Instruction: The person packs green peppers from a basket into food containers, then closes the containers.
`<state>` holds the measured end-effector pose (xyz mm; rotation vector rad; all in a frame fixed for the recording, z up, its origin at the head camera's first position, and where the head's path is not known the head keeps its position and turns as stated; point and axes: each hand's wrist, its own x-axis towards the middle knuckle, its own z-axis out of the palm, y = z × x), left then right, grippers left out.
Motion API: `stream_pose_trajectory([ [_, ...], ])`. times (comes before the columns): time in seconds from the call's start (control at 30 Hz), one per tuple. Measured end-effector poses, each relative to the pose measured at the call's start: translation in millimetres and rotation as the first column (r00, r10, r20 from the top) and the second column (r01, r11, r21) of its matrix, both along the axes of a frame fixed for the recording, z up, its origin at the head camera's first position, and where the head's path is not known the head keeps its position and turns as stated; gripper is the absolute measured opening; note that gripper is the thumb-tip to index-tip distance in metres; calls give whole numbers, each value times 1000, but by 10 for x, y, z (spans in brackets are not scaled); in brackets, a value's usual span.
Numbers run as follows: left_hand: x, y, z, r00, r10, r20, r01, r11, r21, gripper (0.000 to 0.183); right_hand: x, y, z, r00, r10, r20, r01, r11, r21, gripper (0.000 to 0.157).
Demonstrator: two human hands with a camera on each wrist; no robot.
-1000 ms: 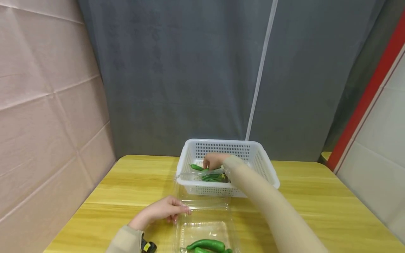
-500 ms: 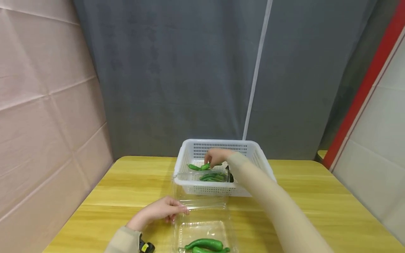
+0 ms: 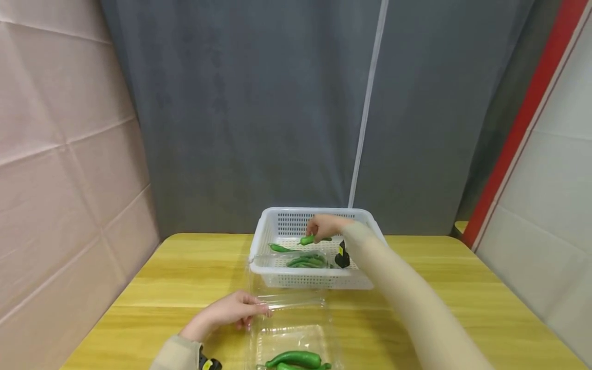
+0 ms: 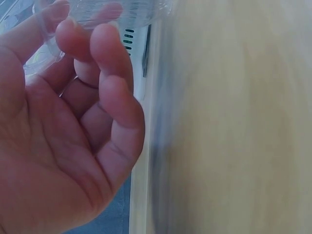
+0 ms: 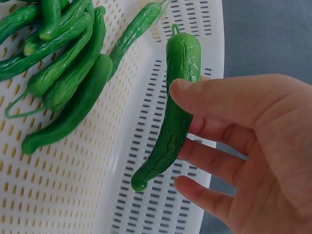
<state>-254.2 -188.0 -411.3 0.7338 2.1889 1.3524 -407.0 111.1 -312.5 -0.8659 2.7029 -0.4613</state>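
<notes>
In the head view, we are seeing the right arm [image 3: 407, 298] stretching in from the lower right across the near right corner of the white basket [image 3: 319, 210], with the right hand [image 3: 325, 225] hanging over the inside of the basket, its fingers bending downward. In the right wrist view, we are finding this hand grasping a green pepper [image 5: 173, 129]: the thumb is pressing on the front, fingers are lying behind, and the little finger is standing slightly apart. The pepper's stalk is pointing up and its curved tail is hanging lower, close to the basket's side wall and clear of the other peppers [image 5: 75, 80] that are lying heaped in the basket. We are also seeing the left hand [image 3: 231, 311] reaching in from the lower left, on the near side of the basket, palm turned toward the wrist camera in its own view. Its thumb and fingertips are pinching the left edge of a clear plastic container [image 3: 291, 336], while its outer fingers are curling toward the palm. That container is lying on the wooden table [image 3: 194, 277] in front of the basket, its far part overlapping the basket's near rim, and green peppers [image 3: 298, 357] are resting in its near end.
</notes>
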Motion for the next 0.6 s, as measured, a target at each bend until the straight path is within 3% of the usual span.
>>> stream_pose_trajectory([
  [0.3, -38, -6, 37, 1000, 3, 2, -3, 1000, -4, 32, 24, 290, 19, 1000, -5, -7, 5, 1000, -28, 22],
  [0.47, -47, -24, 42, 1000, 9, 5, -9, 1000, -5, 32, 70, 461, 36, 999, 40, -30, -42, 996, -78, 23],
  [0.6, -54, -48, 52, 1000, 14, 11, -14, 1000, 2, 32, 124, 538, 50, 1000, -2, -27, -1, 994, -107, 28],
])
